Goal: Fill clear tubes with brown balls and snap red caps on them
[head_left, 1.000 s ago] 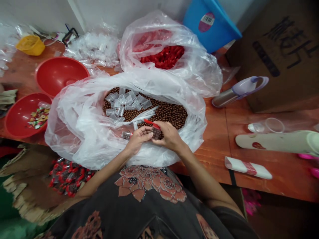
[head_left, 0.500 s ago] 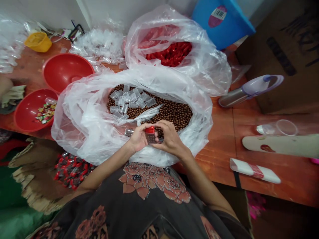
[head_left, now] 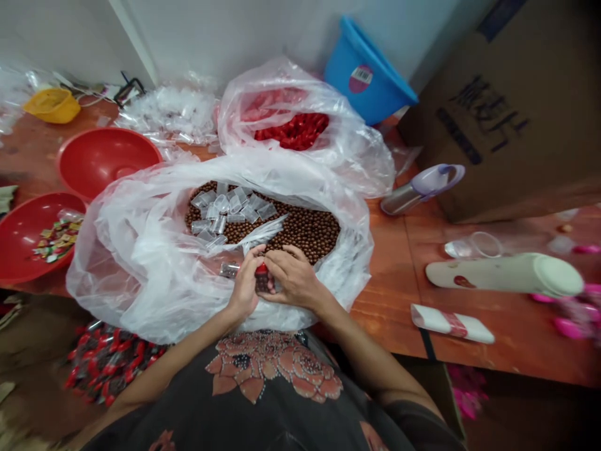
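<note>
Between my hands is a small clear bottle [head_left: 261, 285] of brown balls, topped by a red cap. My left hand [head_left: 244, 287] is closed round its left side. My right hand [head_left: 295, 279] wraps it from the right, fingers over the cap and partly hiding it. Just behind lies a white plastic bag [head_left: 154, 250], opened wide and full of brown balls [head_left: 310, 228]. Several empty clear bottles [head_left: 235, 203] rest on the balls, along with some white strips [head_left: 263, 233]. One filled bottle [head_left: 229, 269] lies on the bag left of my left hand.
Another bag holds red caps [head_left: 300, 130]. Red bowls [head_left: 106, 156] stand at left, a blue bucket [head_left: 364, 75] and a cardboard box [head_left: 498, 125] behind. A steel flask [head_left: 404, 199], a pale green bottle [head_left: 483, 274] and a white packet [head_left: 453, 324] lie right. Filled bottles [head_left: 107, 363] are heaped below left.
The view has swung to the right. My right hand's fingers have come over the red cap, nearer my left hand. The bottle stays held between both hands.
</note>
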### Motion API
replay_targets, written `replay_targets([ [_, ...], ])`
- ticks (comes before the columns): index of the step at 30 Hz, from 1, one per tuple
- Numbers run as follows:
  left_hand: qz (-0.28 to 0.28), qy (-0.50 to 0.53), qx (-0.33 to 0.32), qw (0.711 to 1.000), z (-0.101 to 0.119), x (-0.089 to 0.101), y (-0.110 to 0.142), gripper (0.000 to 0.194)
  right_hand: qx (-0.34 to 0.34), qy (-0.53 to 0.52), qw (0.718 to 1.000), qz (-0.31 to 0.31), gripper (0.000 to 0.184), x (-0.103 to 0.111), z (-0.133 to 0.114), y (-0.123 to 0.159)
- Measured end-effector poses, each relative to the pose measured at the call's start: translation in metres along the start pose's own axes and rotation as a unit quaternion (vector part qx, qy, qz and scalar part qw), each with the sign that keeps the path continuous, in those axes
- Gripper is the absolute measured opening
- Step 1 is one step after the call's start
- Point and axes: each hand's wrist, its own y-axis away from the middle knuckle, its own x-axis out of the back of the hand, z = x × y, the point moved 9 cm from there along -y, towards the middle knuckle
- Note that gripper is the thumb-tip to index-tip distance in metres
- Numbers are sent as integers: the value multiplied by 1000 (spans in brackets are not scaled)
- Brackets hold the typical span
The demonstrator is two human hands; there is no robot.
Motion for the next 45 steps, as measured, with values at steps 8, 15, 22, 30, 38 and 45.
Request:
replay_targets([
  [8, 23, 49, -7, 999, 7, 4, -7, 43, 8, -49, 999, 11, 32, -4, -1, -7],
  [15, 32, -67, -84, 994, 19, 12, -14, 30, -107, -80, 991, -11, 69, -9, 12, -7],
  [22, 68, -205, -227, 949, 45, 12, -2, 31, -111, -65, 991, -29, 74, -16, 6, -8],
  [30, 21, -255, -242, 936, 45, 10, 0, 30, -101, -39, 994, -32, 68, -18, 15, -6],
  [38, -14, -601, -291, 744, 113, -3, -39, 32, -123, -68, 979, -146, 82, -54, 6, -7],
  [45, -90, -750, -313, 576, 94, -39, -114, 35, -324, -13, 930, -171, 41, -11, 131, -7],
])
